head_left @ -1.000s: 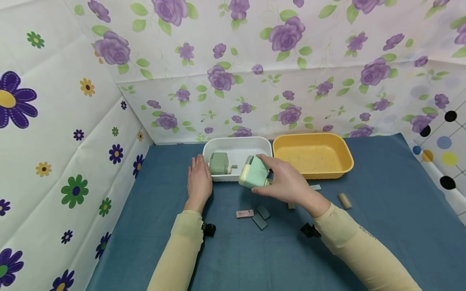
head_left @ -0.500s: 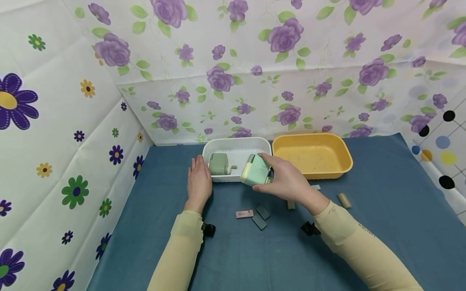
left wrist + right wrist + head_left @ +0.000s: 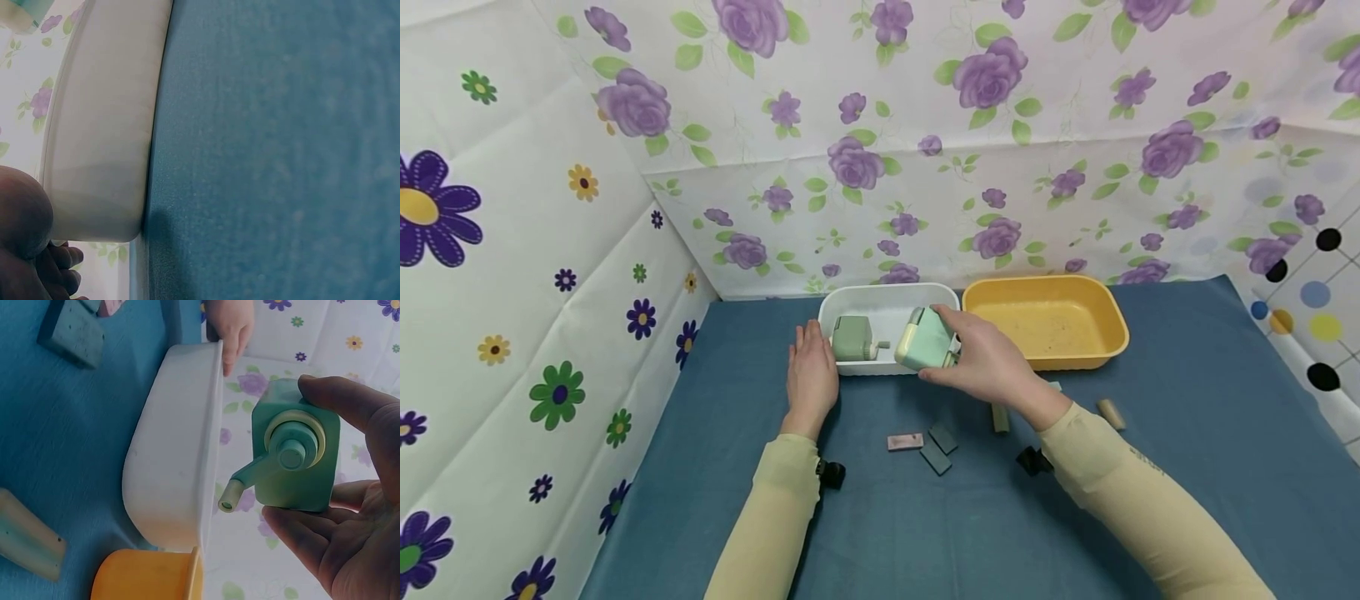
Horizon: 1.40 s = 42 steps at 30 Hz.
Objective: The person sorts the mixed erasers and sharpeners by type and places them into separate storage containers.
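My right hand (image 3: 988, 357) grips a mint-green crank pencil sharpener (image 3: 925, 340), thumb on one side and fingers on the other. It is held tilted over the front right part of the white bin (image 3: 897, 293). In the right wrist view the sharpener (image 3: 297, 481) shows its crank side, the handle pointing down toward the bin. A darker green pencil sharpener (image 3: 852, 337) stands inside the bin at the left. My left hand (image 3: 811, 375) lies with straight fingers along the bin's left end. Part of that hand (image 3: 22, 215) shows at the bin's corner in the left wrist view.
A yellow bin (image 3: 1045, 363) stands right beside the white one. On the blue cloth in front lie a pink eraser (image 3: 905, 442), two grey-blue blocks (image 3: 936, 457), an olive block (image 3: 999, 418) and a tan cylinder (image 3: 1110, 414). Flowered sheets rise behind and at the left.
My right hand has moved slightly up and away with the mint-green pencil sharpener, showing more of the olive block. The left hand has stayed at the white bin's end.
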Available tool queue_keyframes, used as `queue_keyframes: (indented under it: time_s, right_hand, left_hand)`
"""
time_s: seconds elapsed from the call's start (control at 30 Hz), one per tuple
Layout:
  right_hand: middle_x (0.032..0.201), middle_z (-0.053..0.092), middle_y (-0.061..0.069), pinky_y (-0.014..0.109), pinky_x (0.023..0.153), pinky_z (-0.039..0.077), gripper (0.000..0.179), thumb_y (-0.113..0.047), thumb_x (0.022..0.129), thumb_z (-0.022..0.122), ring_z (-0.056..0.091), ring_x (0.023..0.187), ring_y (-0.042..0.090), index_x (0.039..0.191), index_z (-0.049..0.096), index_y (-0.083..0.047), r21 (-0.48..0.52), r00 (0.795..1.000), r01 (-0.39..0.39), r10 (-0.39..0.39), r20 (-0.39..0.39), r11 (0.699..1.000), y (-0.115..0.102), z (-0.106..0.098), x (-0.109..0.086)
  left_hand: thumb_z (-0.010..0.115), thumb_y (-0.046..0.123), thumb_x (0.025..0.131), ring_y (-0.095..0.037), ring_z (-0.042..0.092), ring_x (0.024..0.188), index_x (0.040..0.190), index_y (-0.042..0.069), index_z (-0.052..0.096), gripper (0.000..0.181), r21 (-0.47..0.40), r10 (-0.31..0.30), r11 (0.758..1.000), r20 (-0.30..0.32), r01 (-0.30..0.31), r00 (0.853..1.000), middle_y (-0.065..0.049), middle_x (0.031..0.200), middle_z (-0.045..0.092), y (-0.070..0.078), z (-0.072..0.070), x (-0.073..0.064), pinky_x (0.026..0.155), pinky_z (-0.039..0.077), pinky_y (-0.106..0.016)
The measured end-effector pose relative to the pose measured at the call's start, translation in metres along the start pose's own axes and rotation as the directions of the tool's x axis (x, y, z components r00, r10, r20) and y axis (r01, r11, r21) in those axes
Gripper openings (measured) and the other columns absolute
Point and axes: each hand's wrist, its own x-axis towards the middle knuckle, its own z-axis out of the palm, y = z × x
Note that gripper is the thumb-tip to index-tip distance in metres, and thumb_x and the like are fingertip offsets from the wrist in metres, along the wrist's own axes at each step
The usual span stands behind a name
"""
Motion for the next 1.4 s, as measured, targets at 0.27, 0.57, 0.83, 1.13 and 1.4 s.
queue_keyframes:
  time_s: [0.27,0.57,0.83,1.13,1.4]
  right_hand:
    - [0.136,0.066,0.012,0.042,0.082,0.059,0.098,-0.043,0.084,0.092,0.063,0.102,0.026,0.162,0.044,-0.006,-0.034,1.0,0.002,-0.002,-0.011,0.999,0.006,0.003,0.014]
    - [0.143,0.064,0.014,0.047,0.087,0.059,0.099,-0.042,0.086,0.09,0.064,0.108,0.029,0.164,0.041,-0.005,-0.057,1.0,-0.011,0.012,0.023,0.998,0.005,0.003,0.028]
    - [0.154,0.057,0.016,0.05,0.095,0.057,0.102,-0.044,0.087,0.089,0.063,0.118,0.031,0.166,0.038,-0.004,-0.084,0.998,-0.021,0.025,0.057,0.996,0.009,0.007,0.042]
    - [0.159,0.052,0.02,0.055,0.11,0.05,0.097,-0.037,0.088,0.089,0.06,0.133,0.038,0.164,0.04,-0.002,-0.13,0.994,0.004,0.01,0.111,0.991,0.021,0.015,0.061]
    - [0.159,0.052,0.019,0.05,0.115,0.047,0.099,-0.04,0.088,0.089,0.057,0.136,0.033,0.165,0.04,-0.003,-0.187,0.975,-0.004,0.045,0.219,0.982,0.034,0.025,0.077]
  left_hand:
    - [0.036,0.02,0.119,-0.039,0.023,0.161,0.165,-0.006,0.032,0.053,0.001,-0.005,1.0,0.005,0.005,1.0,-0.023,0.169,0.035,0.0,-0.001,0.0,0.129,0.022,-0.059]
    - [0.036,0.02,0.119,-0.038,0.023,0.161,0.165,-0.006,0.032,0.053,0.003,-0.009,1.0,0.011,0.009,1.0,-0.023,0.169,0.035,0.0,-0.002,0.0,0.129,0.022,-0.059]
    - [0.037,0.019,0.118,-0.041,0.025,0.16,0.163,-0.007,0.033,0.052,-0.002,-0.004,1.0,0.003,0.004,1.0,-0.025,0.168,0.037,0.0,-0.003,0.001,0.128,0.023,-0.06]
    - [0.037,0.019,0.119,-0.04,0.025,0.16,0.164,-0.006,0.034,0.052,-0.006,0.004,1.0,-0.004,-0.004,1.0,-0.024,0.168,0.037,0.0,-0.002,0.001,0.128,0.024,-0.059]
    - [0.036,0.02,0.119,-0.041,0.025,0.16,0.164,-0.007,0.033,0.053,-0.006,0.005,1.0,-0.006,-0.005,1.0,-0.024,0.168,0.037,0.0,-0.001,0.0,0.128,0.024,-0.06]
